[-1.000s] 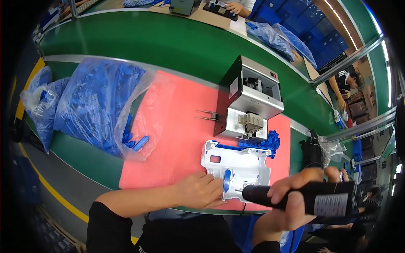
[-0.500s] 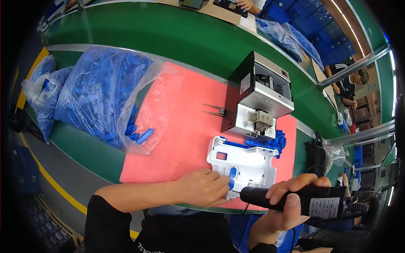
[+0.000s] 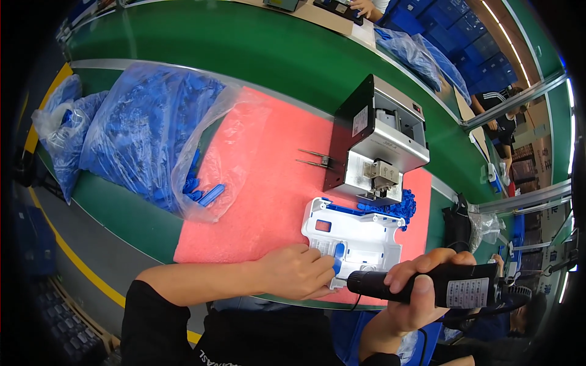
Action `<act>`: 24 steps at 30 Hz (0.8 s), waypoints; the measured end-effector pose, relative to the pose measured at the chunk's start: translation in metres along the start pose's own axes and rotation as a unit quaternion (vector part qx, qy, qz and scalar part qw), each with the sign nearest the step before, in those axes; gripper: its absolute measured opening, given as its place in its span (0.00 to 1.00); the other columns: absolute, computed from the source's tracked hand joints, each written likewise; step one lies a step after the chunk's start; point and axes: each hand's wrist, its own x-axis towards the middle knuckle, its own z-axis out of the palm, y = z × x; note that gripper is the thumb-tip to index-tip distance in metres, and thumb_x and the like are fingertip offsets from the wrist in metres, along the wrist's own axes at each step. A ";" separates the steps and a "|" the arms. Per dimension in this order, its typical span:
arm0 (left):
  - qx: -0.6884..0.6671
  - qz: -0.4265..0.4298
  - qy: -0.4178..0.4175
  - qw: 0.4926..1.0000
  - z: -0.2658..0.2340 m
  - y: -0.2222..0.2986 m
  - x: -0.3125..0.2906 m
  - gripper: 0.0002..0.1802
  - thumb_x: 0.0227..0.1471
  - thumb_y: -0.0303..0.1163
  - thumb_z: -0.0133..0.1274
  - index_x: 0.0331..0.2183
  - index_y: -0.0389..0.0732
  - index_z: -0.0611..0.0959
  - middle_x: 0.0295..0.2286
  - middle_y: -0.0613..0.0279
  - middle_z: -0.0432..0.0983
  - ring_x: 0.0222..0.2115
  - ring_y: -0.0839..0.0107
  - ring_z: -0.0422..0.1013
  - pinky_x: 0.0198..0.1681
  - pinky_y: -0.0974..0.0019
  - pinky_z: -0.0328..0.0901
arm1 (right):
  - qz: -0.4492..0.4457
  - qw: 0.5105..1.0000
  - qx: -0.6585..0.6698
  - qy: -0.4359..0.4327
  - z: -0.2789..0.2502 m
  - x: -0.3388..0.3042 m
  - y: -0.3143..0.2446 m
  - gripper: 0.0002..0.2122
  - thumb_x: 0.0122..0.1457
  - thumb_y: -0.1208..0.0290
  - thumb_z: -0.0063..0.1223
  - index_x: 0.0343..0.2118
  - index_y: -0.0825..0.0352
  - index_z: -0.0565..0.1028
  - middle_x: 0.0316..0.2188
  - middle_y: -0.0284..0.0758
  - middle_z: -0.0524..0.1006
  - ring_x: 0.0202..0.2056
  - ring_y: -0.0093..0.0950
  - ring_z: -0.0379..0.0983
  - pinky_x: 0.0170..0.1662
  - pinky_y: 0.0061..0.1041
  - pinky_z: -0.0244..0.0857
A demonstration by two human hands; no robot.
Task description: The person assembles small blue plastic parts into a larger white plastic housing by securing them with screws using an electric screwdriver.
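A white plastic panel (image 3: 360, 235) lies on the pink foam mat (image 3: 268, 183) near the table's front edge. My left hand (image 3: 297, 272) presses a small blue clip (image 3: 338, 255) against the panel's near edge with its fingertips. My right hand (image 3: 421, 293) is closed around a black electric screwdriver (image 3: 427, 285), held level, with its tip pointing left at the panel's near corner, close to my left fingers.
A grey and black box-shaped machine (image 3: 375, 143) stands behind the panel, with loose blue parts (image 3: 400, 204) beside it. Metal tweezers (image 3: 314, 158) lie on the mat. Clear bags of blue parts (image 3: 140, 131) fill the left side. A green conveyor belt (image 3: 244, 43) runs behind.
My left hand stays on the blue clip at the panel's edge. My right hand has brought the screwdriver tip closer to the panel's near corner.
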 end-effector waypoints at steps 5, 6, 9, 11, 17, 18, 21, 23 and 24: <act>-0.004 0.005 0.008 1.000 0.001 0.000 0.000 0.16 0.38 0.43 0.55 0.18 0.40 0.72 0.20 0.63 0.64 0.17 0.72 0.63 0.18 0.71 0.59 | 0.000 1.000 -0.003 0.009 -0.007 -0.002 0.008 0.30 0.40 0.74 0.58 0.46 0.71 0.55 0.24 0.39 0.69 0.18 0.24 0.66 0.21 0.22 0.64; -0.004 0.004 0.008 1.000 0.001 0.000 0.000 0.16 0.38 0.43 0.55 0.18 0.40 0.72 0.20 0.63 0.64 0.17 0.72 0.63 0.18 0.71 0.59 | 0.000 1.000 -0.002 0.009 -0.005 -0.002 0.007 0.30 0.40 0.74 0.58 0.46 0.71 0.55 0.24 0.39 0.69 0.18 0.24 0.66 0.21 0.22 0.64; 0.000 0.003 0.008 1.000 0.001 0.000 0.000 0.16 0.38 0.43 0.55 0.18 0.40 0.72 0.20 0.63 0.63 0.17 0.72 0.63 0.18 0.71 0.59 | 0.023 0.999 0.020 0.021 0.003 -0.003 0.002 0.29 0.40 0.74 0.59 0.45 0.70 0.56 0.24 0.39 0.69 0.18 0.25 0.67 0.21 0.22 0.64; 0.000 0.006 0.006 1.000 0.002 0.000 0.000 0.16 0.39 0.43 0.55 0.18 0.40 0.72 0.20 0.63 0.63 0.17 0.73 0.63 0.18 0.71 0.59 | 0.036 0.999 0.015 0.028 0.006 -0.004 0.000 0.29 0.40 0.74 0.60 0.45 0.70 0.56 0.21 0.37 0.70 0.18 0.26 0.68 0.21 0.22 0.65; 0.046 0.045 -0.018 0.998 0.004 0.002 -0.007 0.15 0.42 0.42 0.52 0.18 0.40 0.72 0.19 0.65 0.62 0.17 0.74 0.62 0.18 0.72 0.59 | -0.063 0.992 0.008 -0.107 -0.002 -0.017 0.013 0.20 0.47 0.78 0.52 0.40 0.64 0.54 0.18 0.36 0.64 0.11 0.24 0.62 0.15 0.25 0.64; 0.046 0.044 -0.018 0.998 0.005 0.001 -0.007 0.15 0.42 0.42 0.52 0.18 0.40 0.72 0.19 0.65 0.62 0.17 0.74 0.62 0.18 0.72 0.59 | -0.058 0.992 0.003 -0.115 -0.004 -0.016 0.013 0.20 0.47 0.79 0.52 0.39 0.64 0.54 0.18 0.35 0.64 0.11 0.24 0.62 0.15 0.25 0.64; 0.031 0.044 -0.010 0.999 0.006 0.000 -0.006 0.15 0.43 0.41 0.51 0.18 0.40 0.72 0.18 0.65 0.61 0.18 0.74 0.62 0.17 0.72 0.59 | -0.052 0.988 -0.019 -0.142 -0.014 -0.018 0.011 0.19 0.47 0.79 0.51 0.38 0.63 0.54 0.17 0.35 0.64 0.12 0.25 0.63 0.16 0.28 0.65; 0.029 0.042 -0.017 0.999 0.006 0.000 -0.006 0.14 0.43 0.41 0.51 0.19 0.40 0.72 0.18 0.66 0.61 0.18 0.75 0.62 0.16 0.73 0.58 | -0.059 0.987 -0.037 -0.144 -0.019 -0.022 0.013 0.19 0.47 0.80 0.51 0.38 0.63 0.54 0.16 0.35 0.63 0.11 0.24 0.63 0.16 0.27 0.65; 0.030 0.041 -0.018 0.999 0.007 -0.001 -0.007 0.14 0.43 0.41 0.51 0.19 0.40 0.72 0.18 0.66 0.61 0.18 0.75 0.62 0.16 0.73 0.58 | -0.058 0.987 -0.036 -0.145 -0.014 -0.025 0.014 0.19 0.47 0.80 0.51 0.38 0.63 0.54 0.16 0.35 0.63 0.11 0.24 0.63 0.16 0.27 0.65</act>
